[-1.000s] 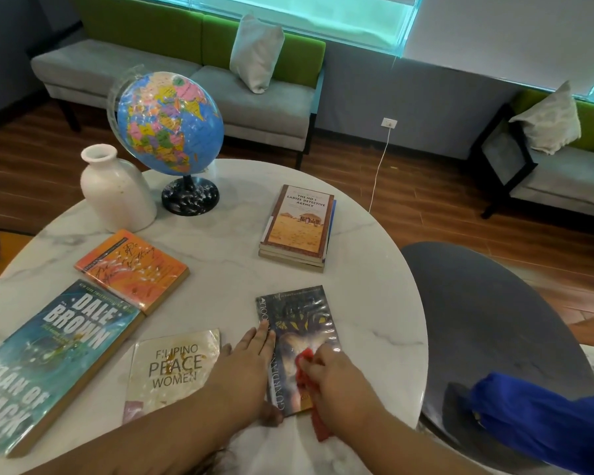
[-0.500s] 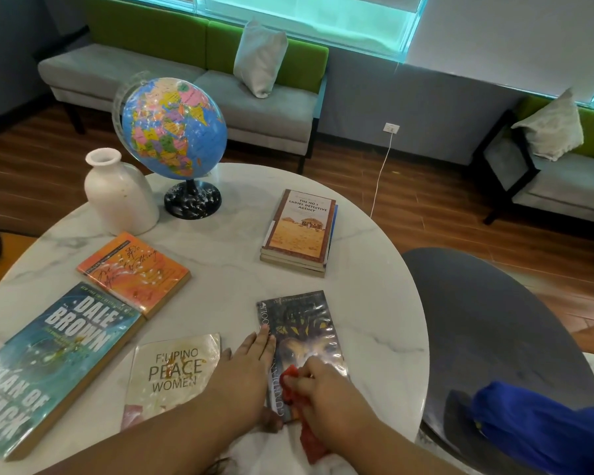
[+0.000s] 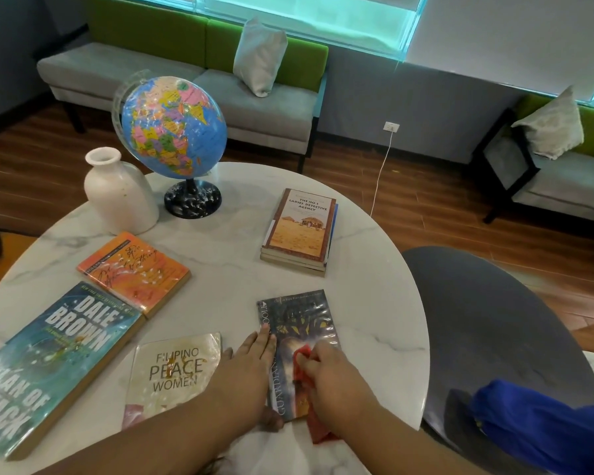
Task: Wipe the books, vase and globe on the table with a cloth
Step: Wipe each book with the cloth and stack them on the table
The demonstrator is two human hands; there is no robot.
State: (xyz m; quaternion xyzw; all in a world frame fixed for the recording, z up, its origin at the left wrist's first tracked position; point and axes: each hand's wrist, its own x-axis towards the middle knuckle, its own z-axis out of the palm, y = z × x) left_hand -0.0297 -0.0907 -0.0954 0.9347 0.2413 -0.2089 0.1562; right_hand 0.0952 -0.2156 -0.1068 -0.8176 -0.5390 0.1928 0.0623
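Observation:
A dark glossy book (image 3: 297, 320) lies near the front of the white marble table (image 3: 220, 255). My left hand (image 3: 251, 368) rests flat on its left edge, fingers straight. My right hand (image 3: 336, 382) grips a red cloth (image 3: 300, 366) and presses it on the cover. Other books: a cream "Filipino Peace Women" book (image 3: 175, 368), a teal Dale Brown book (image 3: 55, 358), an orange book (image 3: 134, 272), and a stack topped by a tan book (image 3: 300, 228). A white vase (image 3: 119, 193) and a blue globe (image 3: 174, 128) stand at the back left.
A dark grey round table (image 3: 487, 337) adjoins on the right, with a blue cloth (image 3: 542, 426) at its near edge. Grey and green sofas (image 3: 172, 73) line the far wall. A white cable (image 3: 379, 176) hangs from a wall socket.
My right hand with the red cloth slid down and left on the dark book's cover, then back up a little to the right. My left hand stays on the book's edge.

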